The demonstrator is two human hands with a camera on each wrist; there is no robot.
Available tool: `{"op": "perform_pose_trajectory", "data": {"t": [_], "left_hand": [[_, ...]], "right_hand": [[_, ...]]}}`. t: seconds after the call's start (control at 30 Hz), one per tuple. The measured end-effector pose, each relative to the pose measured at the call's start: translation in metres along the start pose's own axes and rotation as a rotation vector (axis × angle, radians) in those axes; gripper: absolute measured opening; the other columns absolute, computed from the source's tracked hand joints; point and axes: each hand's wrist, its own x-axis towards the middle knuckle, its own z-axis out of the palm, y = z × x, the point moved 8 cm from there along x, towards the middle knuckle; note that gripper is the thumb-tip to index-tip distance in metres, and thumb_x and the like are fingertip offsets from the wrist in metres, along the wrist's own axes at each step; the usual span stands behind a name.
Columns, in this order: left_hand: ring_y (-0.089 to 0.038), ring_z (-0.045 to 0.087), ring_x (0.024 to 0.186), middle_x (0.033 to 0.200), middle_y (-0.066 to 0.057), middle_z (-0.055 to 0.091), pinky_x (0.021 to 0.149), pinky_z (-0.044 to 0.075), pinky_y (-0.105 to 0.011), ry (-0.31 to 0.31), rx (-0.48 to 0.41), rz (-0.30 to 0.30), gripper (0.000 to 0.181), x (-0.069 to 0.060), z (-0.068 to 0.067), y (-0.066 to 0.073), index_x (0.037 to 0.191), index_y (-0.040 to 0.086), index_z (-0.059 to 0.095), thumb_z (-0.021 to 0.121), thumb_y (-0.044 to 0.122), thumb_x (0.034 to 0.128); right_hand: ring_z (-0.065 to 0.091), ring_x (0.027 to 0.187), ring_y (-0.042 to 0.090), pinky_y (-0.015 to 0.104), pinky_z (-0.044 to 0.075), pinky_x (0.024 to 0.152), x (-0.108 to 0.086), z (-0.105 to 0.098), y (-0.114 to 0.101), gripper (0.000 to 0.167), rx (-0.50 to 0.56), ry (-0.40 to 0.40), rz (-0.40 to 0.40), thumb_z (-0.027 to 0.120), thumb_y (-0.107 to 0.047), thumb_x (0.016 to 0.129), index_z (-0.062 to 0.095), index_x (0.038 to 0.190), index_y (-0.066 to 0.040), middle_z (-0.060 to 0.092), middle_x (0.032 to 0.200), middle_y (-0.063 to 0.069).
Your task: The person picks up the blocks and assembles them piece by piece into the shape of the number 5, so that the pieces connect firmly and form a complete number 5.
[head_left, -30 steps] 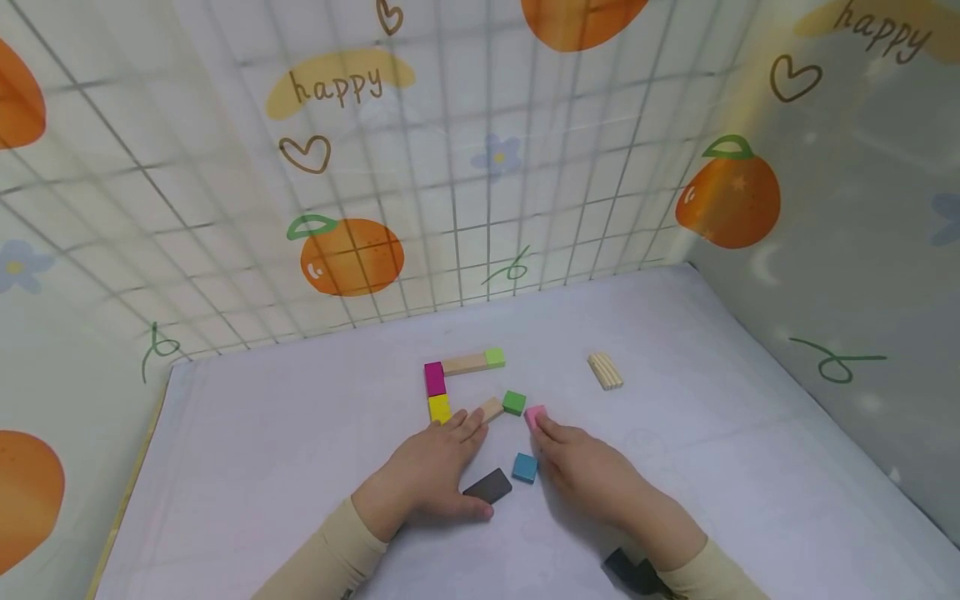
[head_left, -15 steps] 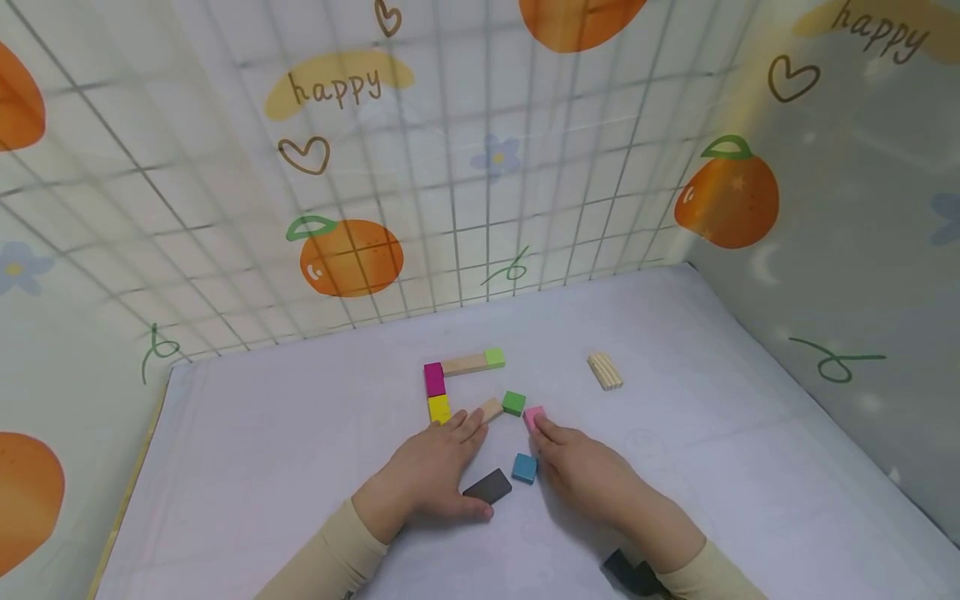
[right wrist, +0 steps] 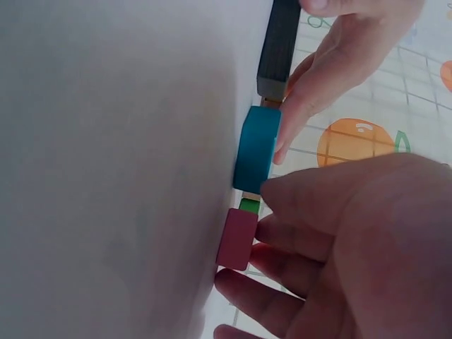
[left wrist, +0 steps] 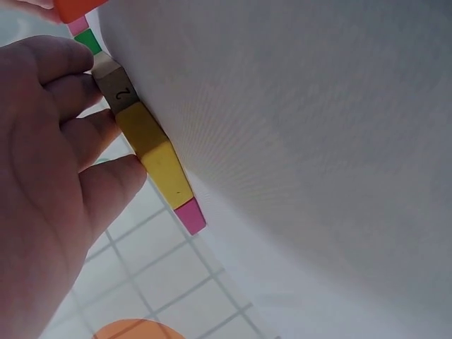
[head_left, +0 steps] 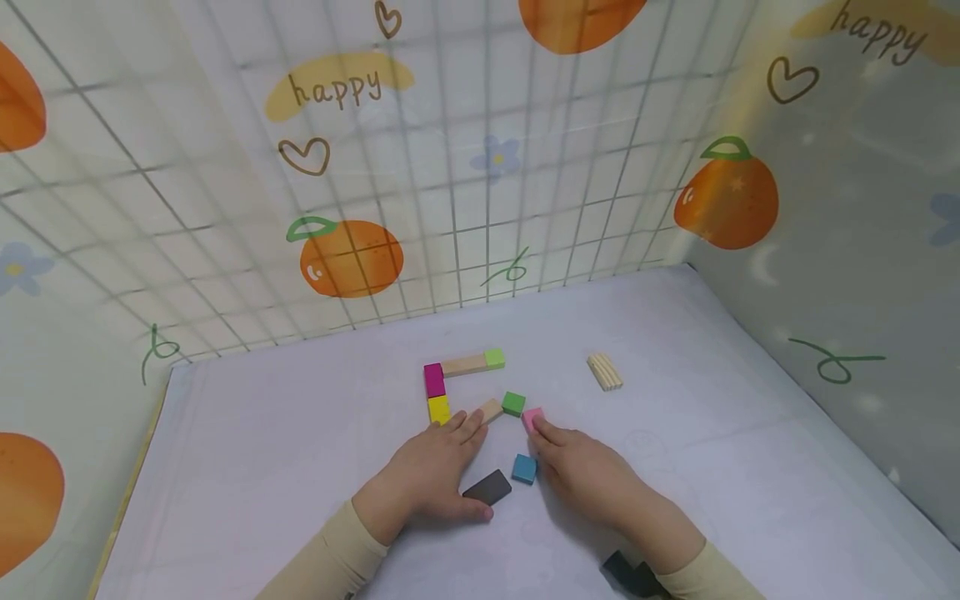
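Observation:
My left hand (head_left: 435,467) lies with its fingertips on the yellow block (head_left: 438,409) and the short wooden block (head_left: 491,410); its thumb touches the dark grey block (head_left: 487,487). In the left wrist view these fingers (left wrist: 99,134) are fairly straight against the yellow block (left wrist: 157,152). My right hand (head_left: 592,475) has its fingertips on the pink block (head_left: 532,418), just right of the green block (head_left: 513,404). The right wrist view has the fingers beside the pink block (right wrist: 237,239) and the thumb by the blue block (right wrist: 256,148).
Beyond the hands, a magenta block (head_left: 434,380), a long wooden block (head_left: 465,365) and a light green block (head_left: 495,358) form a corner. A group of wooden sticks (head_left: 604,372) lies to the right. A black object (head_left: 626,573) is near my right wrist.
The pink block and my right fingertips have shifted very slightly left, towards the green block. My left hand has stayed in place.

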Motion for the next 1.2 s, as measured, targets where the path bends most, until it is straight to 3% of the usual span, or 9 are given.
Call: {"op": "perform_pose_trajectory", "data": {"t": [0.53,0.77,0.93,1.2], "left_hand": [[-0.025,0.022,0.156,0.168,-0.002,0.024,0.123,0.027,-0.052,0.009,0.017,0.006,0.106,0.001,0.000,0.003,0.158,0.014,0.034,0.061,0.079,0.0788],[-0.023,0.019,0.157,0.169,-0.002,0.020,0.123,0.023,-0.057,0.029,0.093,-0.010,0.110,-0.002,0.000,0.002,0.160,0.015,0.029,0.053,0.085,0.0792],[-0.024,0.017,0.157,0.170,-0.003,0.017,0.123,0.022,-0.058,0.054,0.082,-0.016,0.107,-0.008,-0.003,0.005,0.160,0.014,0.028,0.047,0.085,0.0833],[-0.022,0.019,0.157,0.169,-0.001,0.023,0.123,0.022,-0.059,0.051,0.089,-0.001,0.098,-0.013,-0.003,0.010,0.159,0.016,0.032,0.042,0.082,0.0873]], "right_hand": [[0.059,0.132,0.027,0.045,0.049,0.107,-0.002,-0.007,0.001,0.051,-0.032,0.115,-0.089,0.069,-0.017,0.094,0.056,0.143,-0.006,0.055,0.150,0.010],[0.058,0.133,0.029,0.047,0.048,0.108,-0.001,-0.009,0.004,0.054,-0.014,0.077,-0.056,0.071,-0.017,0.093,0.056,0.144,-0.007,0.053,0.151,0.009],[0.056,0.136,0.027,0.048,0.048,0.109,-0.001,-0.005,0.011,0.056,0.004,0.017,0.010,0.072,-0.022,0.093,0.056,0.145,-0.014,0.050,0.154,0.002],[0.054,0.137,0.028,0.050,0.045,0.111,-0.001,-0.004,0.012,0.054,-0.004,0.010,0.008,0.071,-0.023,0.094,0.056,0.145,-0.013,0.049,0.155,0.003]]}}
